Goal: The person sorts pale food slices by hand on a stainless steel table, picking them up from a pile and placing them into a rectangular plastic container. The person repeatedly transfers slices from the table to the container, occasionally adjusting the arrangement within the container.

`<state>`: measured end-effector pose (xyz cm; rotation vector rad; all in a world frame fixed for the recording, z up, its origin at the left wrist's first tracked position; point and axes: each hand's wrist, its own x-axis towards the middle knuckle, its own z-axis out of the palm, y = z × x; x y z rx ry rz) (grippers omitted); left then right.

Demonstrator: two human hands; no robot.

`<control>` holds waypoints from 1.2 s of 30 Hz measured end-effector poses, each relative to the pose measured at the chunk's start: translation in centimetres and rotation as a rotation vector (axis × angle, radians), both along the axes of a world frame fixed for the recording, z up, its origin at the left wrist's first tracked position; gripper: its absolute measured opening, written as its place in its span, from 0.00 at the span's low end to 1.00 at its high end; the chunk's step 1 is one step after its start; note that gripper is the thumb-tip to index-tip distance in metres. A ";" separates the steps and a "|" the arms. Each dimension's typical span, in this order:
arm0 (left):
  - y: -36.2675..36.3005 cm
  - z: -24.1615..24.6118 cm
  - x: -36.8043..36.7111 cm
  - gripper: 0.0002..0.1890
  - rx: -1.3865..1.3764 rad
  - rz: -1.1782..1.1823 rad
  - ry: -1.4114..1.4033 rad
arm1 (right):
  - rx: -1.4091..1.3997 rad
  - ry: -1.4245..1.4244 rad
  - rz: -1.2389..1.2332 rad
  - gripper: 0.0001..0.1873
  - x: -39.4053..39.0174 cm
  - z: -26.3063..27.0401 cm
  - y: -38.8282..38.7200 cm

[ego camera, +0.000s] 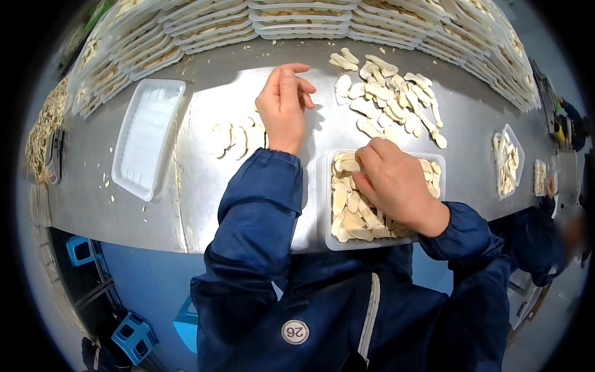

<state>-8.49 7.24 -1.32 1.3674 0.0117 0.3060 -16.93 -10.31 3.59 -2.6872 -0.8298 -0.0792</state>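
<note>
My left hand hovers over the steel table with its fingers slightly bent, and I see nothing between them. Just left of it lie several pale dried slices, perhaps mushroom. My right hand reaches down onto a clear plastic tray filled with similar slices. Its fingertips are bent at a slice near the tray's upper edge, and the hand hides whether they grip it. Beyond the tray spreads a loose pile of slices.
An empty white plastic tray lies to the left. Stacked filled trays line the table's far side. A smaller filled tray sits at the right, with a co-worker's sleeve beyond. Blue stools stand below at left.
</note>
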 end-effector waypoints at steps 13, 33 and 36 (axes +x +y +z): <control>0.1 -0.2 0.1 0.18 0.013 0.021 0.009 | 0.065 -0.049 -0.071 0.11 0.8 1.5 -0.8; 0.3 -0.3 0.2 0.16 -0.049 0.031 -0.011 | -0.142 0.129 -0.088 0.07 7.0 -0.6 -2.6; 0.2 -0.2 0.3 0.16 -0.059 0.019 -0.006 | -0.120 0.127 -0.058 0.06 7.1 -1.2 -3.3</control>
